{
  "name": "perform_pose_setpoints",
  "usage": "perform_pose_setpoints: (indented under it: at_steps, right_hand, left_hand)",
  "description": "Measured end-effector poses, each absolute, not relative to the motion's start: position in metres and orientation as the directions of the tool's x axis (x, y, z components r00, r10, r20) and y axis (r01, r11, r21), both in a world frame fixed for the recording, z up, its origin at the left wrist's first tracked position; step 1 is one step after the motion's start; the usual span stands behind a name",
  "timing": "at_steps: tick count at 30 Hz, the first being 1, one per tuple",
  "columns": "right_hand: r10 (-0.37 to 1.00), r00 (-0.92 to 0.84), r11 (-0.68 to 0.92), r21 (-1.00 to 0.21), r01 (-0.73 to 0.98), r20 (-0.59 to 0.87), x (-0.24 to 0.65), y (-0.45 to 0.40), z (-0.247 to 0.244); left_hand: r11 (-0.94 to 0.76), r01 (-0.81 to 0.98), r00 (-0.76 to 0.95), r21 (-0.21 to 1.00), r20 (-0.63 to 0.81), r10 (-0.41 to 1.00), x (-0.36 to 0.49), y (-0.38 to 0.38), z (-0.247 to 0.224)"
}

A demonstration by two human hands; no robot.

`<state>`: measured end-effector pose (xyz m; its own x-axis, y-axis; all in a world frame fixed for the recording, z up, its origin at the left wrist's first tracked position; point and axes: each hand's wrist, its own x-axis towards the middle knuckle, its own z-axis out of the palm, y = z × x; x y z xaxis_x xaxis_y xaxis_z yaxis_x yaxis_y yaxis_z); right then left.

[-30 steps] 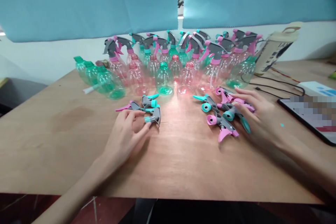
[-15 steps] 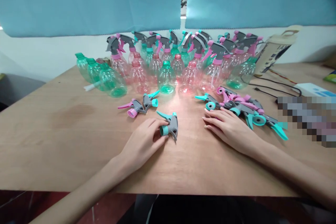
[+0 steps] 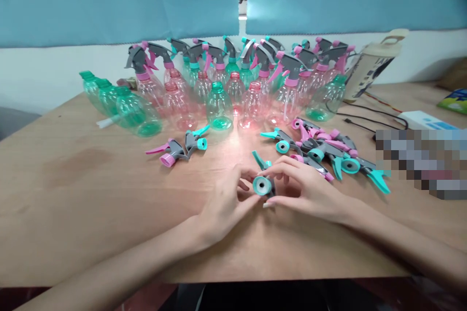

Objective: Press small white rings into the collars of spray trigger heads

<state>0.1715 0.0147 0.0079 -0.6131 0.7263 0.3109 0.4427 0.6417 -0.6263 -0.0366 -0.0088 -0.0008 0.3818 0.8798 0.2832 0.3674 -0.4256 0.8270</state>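
Observation:
Just above the table, both hands hold a grey and turquoise trigger spray head [image 3: 258,187]. Its round collar faces me, and its turquoise lever points up. My left hand [image 3: 228,201] is closed on the collar's left side with thumb and fingers. From the other side, my right hand [image 3: 310,187] pinches the head, covering part of its grey body. A pink and grey spray head [image 3: 171,152] lies to the left, touching a turquoise and grey one [image 3: 197,141]. Beyond my right hand is a pile of loose pink and turquoise spray heads [image 3: 323,148].
Behind the hands stand rows of clear bottles, some topped with spray heads. Open ones include a green bottle [image 3: 219,109] and a pink bottle [image 3: 253,107]. Several green bottles [image 3: 136,112] lean at the left. A beige container [image 3: 372,70], black cables [image 3: 383,115] and a white box [image 3: 425,121] are at right.
The turquoise spray head has been lifted and turned so its collar faces me. My right hand has come left from beside the pile and gripped it too. The view has shifted slightly right.

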Motion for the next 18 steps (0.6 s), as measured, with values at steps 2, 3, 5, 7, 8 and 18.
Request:
perform_pose_setpoints:
  at_steps: [2,3,5,7,8,18]
  right_hand:
    - [0.74,-0.592,0.625,-0.651,0.43,0.319,0.172,0.017,0.0]
    - [0.746,-0.58,0.619,-0.662,0.423,0.326,0.172,0.017,-0.003]
    - [0.761,-0.552,0.603,-0.684,0.409,0.341,0.171,0.015,-0.007]
    - [0.772,-0.527,0.593,-0.701,0.395,0.356,0.168,0.011,-0.01]
    - [0.775,-0.518,0.591,-0.705,0.393,0.361,0.167,0.009,-0.011]
    - [0.816,-0.418,0.57,-0.678,0.465,0.399,0.165,0.003,-0.011]
  left_hand:
    - [-0.413,0.352,0.336,0.84,0.299,0.893,-0.033,-0.007,-0.004]
    - [-0.423,0.347,0.329,0.837,0.314,0.891,-0.031,-0.006,-0.004]
    - [-0.438,0.325,0.329,0.838,0.334,0.883,-0.03,-0.005,-0.005]
    - [-0.425,0.304,0.329,0.853,0.325,0.887,-0.03,-0.004,-0.003]
    - [-0.422,0.303,0.329,0.854,0.322,0.888,-0.03,-0.003,-0.003]
    - [-0.619,0.414,0.449,0.668,0.441,0.777,-0.035,-0.008,0.003]
